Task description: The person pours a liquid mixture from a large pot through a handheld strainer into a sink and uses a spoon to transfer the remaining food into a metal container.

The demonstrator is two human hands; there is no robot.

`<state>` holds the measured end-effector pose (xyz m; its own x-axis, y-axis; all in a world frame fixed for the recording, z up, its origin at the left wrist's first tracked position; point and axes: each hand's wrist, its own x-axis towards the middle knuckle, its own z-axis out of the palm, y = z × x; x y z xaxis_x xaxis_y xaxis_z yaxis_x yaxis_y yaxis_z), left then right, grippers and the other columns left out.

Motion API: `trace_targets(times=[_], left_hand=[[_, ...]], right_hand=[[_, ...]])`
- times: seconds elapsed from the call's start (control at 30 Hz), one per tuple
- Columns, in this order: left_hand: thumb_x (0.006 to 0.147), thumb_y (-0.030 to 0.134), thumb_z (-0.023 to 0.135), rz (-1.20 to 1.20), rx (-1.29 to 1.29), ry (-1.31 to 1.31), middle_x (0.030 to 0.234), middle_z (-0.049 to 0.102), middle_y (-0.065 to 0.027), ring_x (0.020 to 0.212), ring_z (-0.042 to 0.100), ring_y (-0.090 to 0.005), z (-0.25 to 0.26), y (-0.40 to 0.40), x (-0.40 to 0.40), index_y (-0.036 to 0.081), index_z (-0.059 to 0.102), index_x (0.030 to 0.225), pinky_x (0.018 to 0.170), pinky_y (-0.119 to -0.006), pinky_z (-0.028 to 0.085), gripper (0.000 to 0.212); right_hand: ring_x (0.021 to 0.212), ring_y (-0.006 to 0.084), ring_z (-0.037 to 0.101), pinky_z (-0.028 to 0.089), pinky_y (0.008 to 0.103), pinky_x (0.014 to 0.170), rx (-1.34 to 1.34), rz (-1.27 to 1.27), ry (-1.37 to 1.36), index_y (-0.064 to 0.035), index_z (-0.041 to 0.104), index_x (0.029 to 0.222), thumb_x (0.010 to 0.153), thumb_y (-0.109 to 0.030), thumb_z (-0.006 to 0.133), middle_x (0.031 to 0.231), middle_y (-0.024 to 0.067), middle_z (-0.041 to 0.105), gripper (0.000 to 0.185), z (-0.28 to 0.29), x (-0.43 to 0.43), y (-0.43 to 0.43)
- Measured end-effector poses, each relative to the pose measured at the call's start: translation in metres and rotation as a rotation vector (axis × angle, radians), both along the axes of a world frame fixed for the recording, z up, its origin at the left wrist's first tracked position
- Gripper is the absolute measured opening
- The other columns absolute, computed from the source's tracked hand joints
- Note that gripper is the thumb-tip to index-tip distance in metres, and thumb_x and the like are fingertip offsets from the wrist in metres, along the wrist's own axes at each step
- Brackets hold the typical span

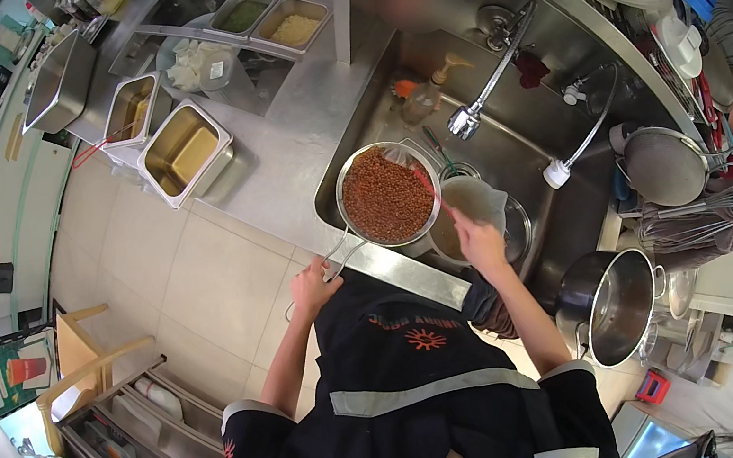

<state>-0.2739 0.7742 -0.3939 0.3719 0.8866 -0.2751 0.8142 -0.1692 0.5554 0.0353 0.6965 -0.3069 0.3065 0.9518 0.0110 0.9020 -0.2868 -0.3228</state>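
Observation:
My left hand (314,286) grips the wire handle of a round metal strainer (347,225) at the sink's front edge. Small glossy brown balls, which look like tapioca pearls (385,199), fill it. My right hand (481,239) holds the red handle of a spoon (427,182), whose clear head rests among the pearls at the strainer's far right side. Below and right of the strainer, a translucent plastic container (485,199) with cloudy contents stands in the steel sink (383,107). Part of that container is hidden by my right hand and the strainer.
Over the sink hang a chrome spray faucet (464,120) and a white-tipped tap (557,173). A pump bottle (422,101) stands inside. Steel pans (185,153) line the counter at left. A large pot (613,308) and whisks (729,200) are at right.

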Motion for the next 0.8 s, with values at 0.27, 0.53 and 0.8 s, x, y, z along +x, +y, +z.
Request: trace_targets(times=[0.27, 0.53, 0.8], left_hand=[[0.058, 0.028, 0.064, 0.009, 0.001, 0.005, 0.066, 0.059, -0.0086, 0.062, 0.059, -0.0267, 0.0, -0.001, -0.001, 0.01, 0.048, 0.085, 0.056, -0.037, 0.046, 0.036], [0.058, 0.029, 0.064, 0.002, -0.033, 0.007, 0.067, 0.06, -0.0093, 0.063, 0.059, -0.0273, 0.008, 0.003, 0.004, 0.01, 0.049, 0.084, 0.056, -0.037, 0.046, 0.035], [0.059, 0.029, 0.063, 0.018, -0.052, 0.012, 0.066, 0.059, -0.009, 0.061, 0.059, -0.027, 0.006, 0.001, 0.001, 0.01, 0.049, 0.084, 0.055, -0.037, 0.046, 0.034]], right_hand=[[0.057, 0.0306, 0.057, 0.045, 0.0348, 0.053, -0.016, 0.061, 0.279, -0.0117, 0.06, 0.1, 0.076, -0.012, 0.056, 0.068, 0.0181, 0.058, 0.025, 0.02, -0.005, -0.029], [0.07, 0.035, 0.058, 0.046, 0.0391, 0.06, 0.131, -0.169, 0.544, -0.0098, 0.058, 0.102, 0.077, -0.016, 0.055, 0.073, 0.0231, 0.055, 0.026, -0.047, -0.032, -0.035], [0.056, 0.0328, 0.056, 0.045, 0.0388, 0.052, 0.157, -0.096, 0.237, -0.0123, 0.06, 0.1, 0.076, -0.015, 0.057, 0.062, 0.0158, 0.056, 0.025, 0.002, -0.024, -0.045]])
